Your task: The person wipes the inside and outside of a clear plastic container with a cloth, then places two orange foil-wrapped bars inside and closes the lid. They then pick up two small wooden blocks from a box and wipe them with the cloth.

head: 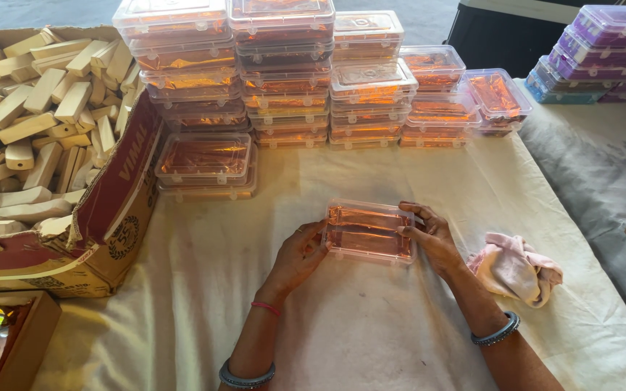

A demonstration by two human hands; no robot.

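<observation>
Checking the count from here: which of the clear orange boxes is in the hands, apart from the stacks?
The clear orange box lying alone on the cloth, gripped at its ends by left hand and right hand.

Place: a small packing workshop.
Landmark: cloth-covered table [371, 340].
Behind it: stacks of clear plastic boxes [284, 72].
At its left: cardboard carton [121, 210] full of wooden blocks [34, 116].
At its far right: purple boxes [603, 51].
</observation>
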